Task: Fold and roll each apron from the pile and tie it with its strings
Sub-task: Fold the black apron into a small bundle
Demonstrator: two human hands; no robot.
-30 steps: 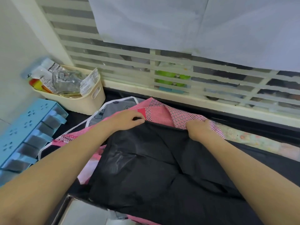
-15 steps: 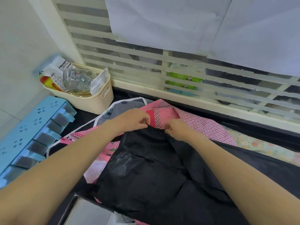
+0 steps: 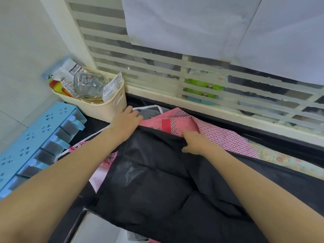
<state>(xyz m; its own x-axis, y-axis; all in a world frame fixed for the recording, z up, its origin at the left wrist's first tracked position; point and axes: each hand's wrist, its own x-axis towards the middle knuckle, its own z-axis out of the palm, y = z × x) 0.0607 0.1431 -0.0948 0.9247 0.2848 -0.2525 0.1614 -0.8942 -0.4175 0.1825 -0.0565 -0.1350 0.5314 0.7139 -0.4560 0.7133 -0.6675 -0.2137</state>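
Hands worked the far edge of the black apron (image 3: pixel 157 186) spread atop the pile of aprons (image 3: pixel 201 127), the right hand (image 3: pixel 194 142) pinching its hem with curled fingers while the left hand (image 3: pixel 125 122) lay beside the cream basket (image 3: pixel 107 109), its finger position hidden.

Cream basket (image 3: pixel 105 109) of packets beside a blue rack (image 3: pixel 35 137)

Both bare forearms are reaching forward, spread apart. The left hand (image 3: pixel 125 121) is lying palm down with fingers extended. The right hand (image 3: pixel 193 141) is resting knuckles up, fingers curled under.
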